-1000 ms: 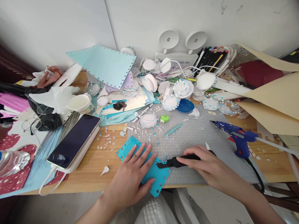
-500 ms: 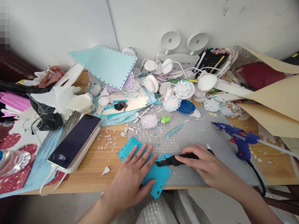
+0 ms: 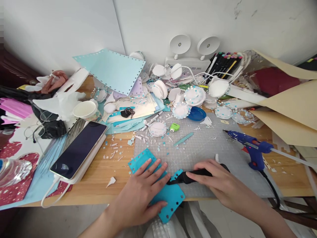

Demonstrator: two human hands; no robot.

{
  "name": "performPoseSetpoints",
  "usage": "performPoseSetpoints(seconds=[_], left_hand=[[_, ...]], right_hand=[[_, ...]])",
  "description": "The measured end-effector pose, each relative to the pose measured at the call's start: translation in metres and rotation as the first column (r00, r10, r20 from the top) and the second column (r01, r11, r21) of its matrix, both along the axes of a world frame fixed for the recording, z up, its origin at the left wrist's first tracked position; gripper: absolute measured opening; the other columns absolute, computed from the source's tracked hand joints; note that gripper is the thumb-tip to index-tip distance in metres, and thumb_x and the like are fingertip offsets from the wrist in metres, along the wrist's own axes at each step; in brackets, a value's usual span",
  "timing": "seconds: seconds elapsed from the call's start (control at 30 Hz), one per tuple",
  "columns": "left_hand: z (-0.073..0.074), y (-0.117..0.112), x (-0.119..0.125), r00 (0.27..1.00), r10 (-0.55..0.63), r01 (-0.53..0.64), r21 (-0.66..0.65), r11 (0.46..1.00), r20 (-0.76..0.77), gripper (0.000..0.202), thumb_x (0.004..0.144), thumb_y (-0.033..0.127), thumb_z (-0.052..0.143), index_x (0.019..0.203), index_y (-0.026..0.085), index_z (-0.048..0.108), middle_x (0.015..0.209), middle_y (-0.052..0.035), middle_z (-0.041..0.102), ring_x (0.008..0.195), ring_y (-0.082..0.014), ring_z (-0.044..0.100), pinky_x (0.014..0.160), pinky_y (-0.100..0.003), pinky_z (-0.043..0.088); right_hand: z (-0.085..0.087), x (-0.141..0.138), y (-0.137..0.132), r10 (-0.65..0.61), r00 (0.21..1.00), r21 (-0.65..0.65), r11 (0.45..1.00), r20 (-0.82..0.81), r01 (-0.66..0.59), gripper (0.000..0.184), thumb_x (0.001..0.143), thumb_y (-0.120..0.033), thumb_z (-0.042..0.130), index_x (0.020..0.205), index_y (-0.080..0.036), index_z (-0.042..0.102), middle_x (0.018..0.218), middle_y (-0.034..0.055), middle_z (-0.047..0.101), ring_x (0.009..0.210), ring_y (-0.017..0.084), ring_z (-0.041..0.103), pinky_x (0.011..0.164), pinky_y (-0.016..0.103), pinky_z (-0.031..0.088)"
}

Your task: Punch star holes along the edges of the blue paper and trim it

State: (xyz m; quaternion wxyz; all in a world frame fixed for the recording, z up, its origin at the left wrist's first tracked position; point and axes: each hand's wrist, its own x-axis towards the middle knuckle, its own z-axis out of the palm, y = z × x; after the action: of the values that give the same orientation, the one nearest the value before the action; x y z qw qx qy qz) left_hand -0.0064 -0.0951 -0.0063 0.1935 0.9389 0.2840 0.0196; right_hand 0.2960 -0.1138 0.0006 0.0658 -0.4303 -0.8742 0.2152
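Note:
My left hand lies flat with spread fingers on a teal paper sheet punched with small star holes, at the near edge of a grey cutting mat. My right hand is closed around a black craft knife, its tip resting on the teal sheet's right edge just beside my left fingertips. Part of the sheet hangs over the table's front edge.
A blue glue gun lies on the mat's right side with its cord trailing off. A phone on a white power bank sits left. Paper cup, light-blue sheet, white discs, marker pens and beige card crowd the back.
The teal sheet, my left hand and the knife have shifted slightly toward me and to the right; the knife tip has moved along the sheet's right edge.

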Motion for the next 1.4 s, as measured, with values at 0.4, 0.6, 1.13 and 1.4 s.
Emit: performPoseSetpoints(seconds=[0.4,0.6,1.13,1.4], left_hand=[[-0.006,0.001,0.001,0.994,0.110,-0.111,0.064,0.992,0.016,0.076,0.089,0.046,0.050,0.149,0.016,0.016,0.156,-0.0100,0.013,0.144,-0.0274,0.012,0.117,-0.049,0.012],[-0.004,0.001,0.000,0.992,0.120,-0.121,0.028,0.992,0.024,0.077,0.088,0.047,0.052,0.149,0.017,0.017,0.157,-0.0098,0.013,0.144,-0.0277,0.012,0.118,-0.049,0.010],[-0.003,0.002,0.001,0.989,0.135,-0.136,0.015,0.991,0.056,0.077,0.087,0.047,0.054,0.150,0.022,0.015,0.156,-0.0093,0.016,0.143,-0.0292,0.015,0.116,-0.053,0.014],[0.001,0.001,0.000,0.991,0.107,-0.108,0.007,0.994,0.083,0.058,0.087,0.041,0.056,0.141,0.029,0.037,0.158,-0.0102,0.009,0.143,-0.0331,0.016,0.114,-0.058,0.016]], right_hand=[[-0.004,-0.002,0.002,-0.024,0.998,0.016,1.000,-0.049,0.025,0.052,0.090,-0.007,0.038,0.130,-0.036,0.054,0.115,0.0075,0.056,0.106,0.019,0.055,0.088,0.035,0.050],[-0.001,0.005,-0.001,-0.041,0.999,0.024,0.999,-0.036,0.042,0.050,0.090,-0.009,0.042,0.131,-0.037,0.053,0.115,0.0070,0.057,0.107,0.019,0.056,0.088,0.035,0.050],[-0.002,-0.006,0.004,-0.025,0.998,0.029,0.999,-0.056,0.027,0.049,0.091,-0.009,0.039,0.129,-0.036,0.055,0.113,0.0080,0.057,0.105,0.019,0.056,0.087,0.036,0.050],[0.003,0.002,0.005,-0.041,0.997,0.035,0.998,-0.064,0.044,0.045,0.091,-0.014,0.043,0.128,-0.036,0.056,0.113,0.0071,0.060,0.104,0.019,0.058,0.086,0.033,0.052]])
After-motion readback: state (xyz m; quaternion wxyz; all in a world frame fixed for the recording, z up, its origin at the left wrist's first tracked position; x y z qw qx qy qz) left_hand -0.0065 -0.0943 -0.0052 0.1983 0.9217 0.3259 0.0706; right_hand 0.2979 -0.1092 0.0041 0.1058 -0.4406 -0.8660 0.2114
